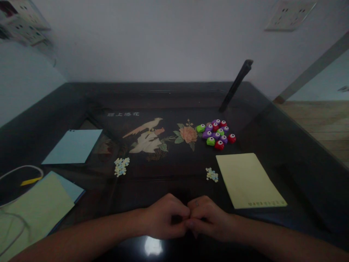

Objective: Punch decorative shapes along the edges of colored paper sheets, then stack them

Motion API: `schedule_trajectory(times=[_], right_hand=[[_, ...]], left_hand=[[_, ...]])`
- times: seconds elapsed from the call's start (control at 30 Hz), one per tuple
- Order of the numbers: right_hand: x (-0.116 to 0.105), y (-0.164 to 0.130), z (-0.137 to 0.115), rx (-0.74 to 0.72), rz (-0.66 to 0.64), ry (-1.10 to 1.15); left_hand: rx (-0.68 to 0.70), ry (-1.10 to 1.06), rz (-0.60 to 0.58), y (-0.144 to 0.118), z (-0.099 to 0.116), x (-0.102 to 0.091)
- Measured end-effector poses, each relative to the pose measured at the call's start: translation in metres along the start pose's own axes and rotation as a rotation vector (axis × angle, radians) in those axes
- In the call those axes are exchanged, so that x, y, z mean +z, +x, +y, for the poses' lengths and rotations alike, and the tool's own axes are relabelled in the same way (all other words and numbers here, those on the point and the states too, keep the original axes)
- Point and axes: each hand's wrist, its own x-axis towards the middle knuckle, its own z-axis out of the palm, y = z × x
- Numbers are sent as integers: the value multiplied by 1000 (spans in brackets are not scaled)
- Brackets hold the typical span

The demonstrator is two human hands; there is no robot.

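Observation:
My left hand [170, 216] and my right hand [207, 219] meet low in the middle of the view, over the dark glossy table. Fingers on both are curled and pressed together, fingertips touching those of the other hand. Anything pinched between them is hidden or too small to make out. Just beyond my right hand lies a small pile of pale yellow and blue star-like paper cutouts [212, 175]. A second pile of small paper cutouts [121, 166] lies farther off, left of my left hand. Pale yellow paper sheets [251, 180] rest to the right.
Several red, green and purple toy-like pieces with eyes [215, 134] cluster at the back right, near an upright black bar [236, 85]. Blue paper [75, 146] lies left; yellow sheets [38, 207] and a white cable [27, 166] are nearer. Sockets [290, 14] are on the wall.

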Motion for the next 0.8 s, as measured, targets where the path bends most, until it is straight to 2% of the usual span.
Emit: schedule_trajectory(times=[0.17,0.47,0.57,0.7,0.8], right_hand=[[0,-1,1,51,-28,-23],[6,1,-8,156,67,84],[1,0,-20,114,72,-30],[-11,4,-52,-27,5,-275],[-26,9,-71,-19,28,-461]], left_hand=[[-20,48,-15,-1,-1,-1],[53,153,61,-1,0,1],[77,181,38,-2,1,1],[100,259,2,-5,1,0],[105,309,25,-5,0,3]])
